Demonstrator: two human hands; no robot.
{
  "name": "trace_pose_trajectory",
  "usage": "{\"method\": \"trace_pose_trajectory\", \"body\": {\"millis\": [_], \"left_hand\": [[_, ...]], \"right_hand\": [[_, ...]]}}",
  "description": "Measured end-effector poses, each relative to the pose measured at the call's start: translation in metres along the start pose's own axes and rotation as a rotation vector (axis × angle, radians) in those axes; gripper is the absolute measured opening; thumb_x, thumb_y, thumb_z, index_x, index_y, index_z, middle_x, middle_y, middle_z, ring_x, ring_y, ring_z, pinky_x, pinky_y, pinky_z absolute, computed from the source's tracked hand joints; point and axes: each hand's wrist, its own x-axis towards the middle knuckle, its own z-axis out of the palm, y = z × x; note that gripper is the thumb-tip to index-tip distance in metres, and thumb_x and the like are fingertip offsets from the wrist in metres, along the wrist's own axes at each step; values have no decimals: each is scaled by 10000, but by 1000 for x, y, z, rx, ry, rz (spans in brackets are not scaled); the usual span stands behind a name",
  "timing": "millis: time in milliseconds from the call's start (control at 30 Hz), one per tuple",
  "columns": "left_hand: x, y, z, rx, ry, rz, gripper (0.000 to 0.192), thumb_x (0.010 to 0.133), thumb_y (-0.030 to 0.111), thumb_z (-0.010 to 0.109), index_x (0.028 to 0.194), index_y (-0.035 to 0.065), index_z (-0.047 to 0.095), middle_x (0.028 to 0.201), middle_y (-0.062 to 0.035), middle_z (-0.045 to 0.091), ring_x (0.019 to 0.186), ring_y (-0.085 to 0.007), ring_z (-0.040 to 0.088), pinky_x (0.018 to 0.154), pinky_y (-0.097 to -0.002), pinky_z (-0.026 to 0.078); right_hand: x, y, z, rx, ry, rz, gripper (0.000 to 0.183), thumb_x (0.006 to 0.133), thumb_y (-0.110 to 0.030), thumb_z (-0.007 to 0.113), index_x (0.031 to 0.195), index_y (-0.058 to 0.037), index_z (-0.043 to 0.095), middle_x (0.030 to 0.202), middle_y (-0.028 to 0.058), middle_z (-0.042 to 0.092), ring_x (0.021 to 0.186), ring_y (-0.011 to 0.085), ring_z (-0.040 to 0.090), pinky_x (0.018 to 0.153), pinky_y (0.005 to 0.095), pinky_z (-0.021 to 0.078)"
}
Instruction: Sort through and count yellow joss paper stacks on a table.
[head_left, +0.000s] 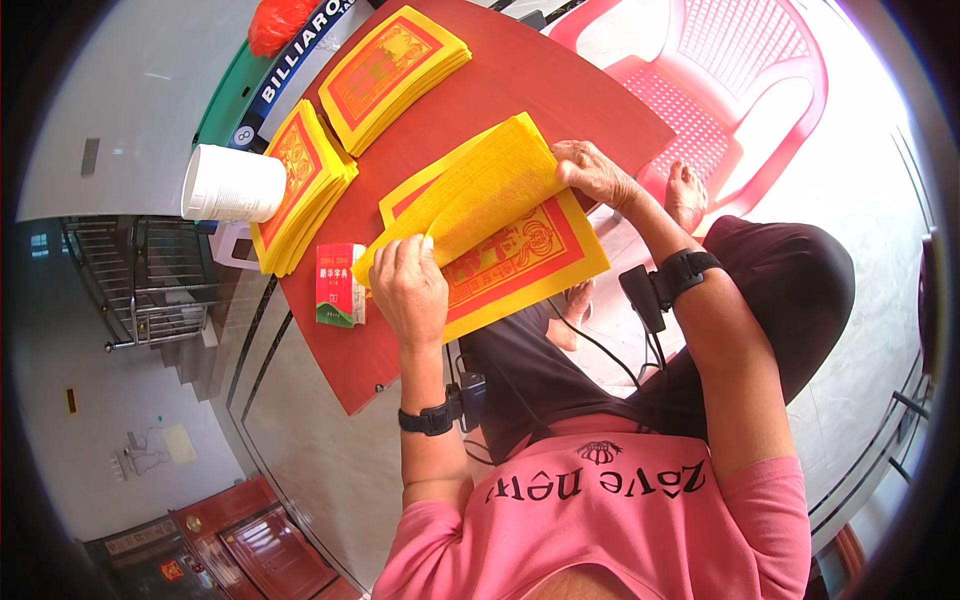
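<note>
My left hand (409, 289) grips the near left corner of a yellow paper sheet (487, 199), whose plain-looking back faces up. The far right corner of this sheet is between the thumb and fingers of my right hand (592, 172). Under the lifted paper lies a yellow sheet with a red printed border (517, 262), its lower edge reaching past the table's near edge. Two thick stacks of similar printed paper, an upper one (390, 75) and a left one (300, 180), rest on the red table (517, 82). How many sheets I hold cannot be told.
A small red and green book (337, 285) lies near my left hand. A white tub (234, 184) stands by the left stack. Beyond are a red plastic bag (279, 24) and a green billiard-table box (229, 94). A pink plastic chair (690, 105) is at the right.
</note>
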Motion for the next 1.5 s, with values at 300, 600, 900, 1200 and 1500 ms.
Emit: {"method": "trace_pose_trajectory", "body": {"millis": [300, 600, 900, 1200, 1500], "left_hand": [[0, 12, -15, -31, 157, 59, 93, 789, 6, 645, 880, -9, 654, 858, -133, 610, 858, -294, 569, 803, -384, 446], [-34, 11, -17, -262, -545, 82, 366, 693, 154, 759, 1014, 8, 662, 1000, -128, 585, 976, -291, 540, 875, -380, 439], [-40, 16, -17, -210, -715, 70, 589, 626, 233, 805, 1157, 55, 622, 1149, -167, 506, 1086, -328, 474, 946, -399, 415], [-39, 14, -15, -213, -685, 82, 550, 624, 178, 796, 1133, 47, 630, 1117, -161, 512, 1050, -325, 491, 924, -396, 426], [-40, 15, -13, -203, -677, 78, 530, 624, 172, 796, 1112, 41, 637, 1089, -153, 518, 1039, -320, 494, 911, -396, 433]], "right_hand": [[4, -3, 12, 20, -4, 119, 514, 673, -418, 812, 937, 0, 672, 800, 94, 686, 694, 170, 675, 625, 293, 546], [5, -4, 16, 60, 18, 97, 488, 712, -402, 786, 980, -11, 669, 817, 99, 695, 708, 166, 677, 626, 295, 547], [5, -5, 17, 70, 23, 79, 506, 715, -415, 787, 1000, -13, 670, 862, 107, 702, 731, 172, 686, 683, 295, 551], [5, -6, 15, 69, 3, 100, 523, 702, -443, 790, 994, -25, 674, 893, 109, 705, 755, 182, 695, 704, 291, 556], [5, -6, 17, 96, 17, 97, 542, 690, -452, 796, 985, -15, 673, 875, 110, 704, 756, 178, 693, 705, 293, 554]]}}
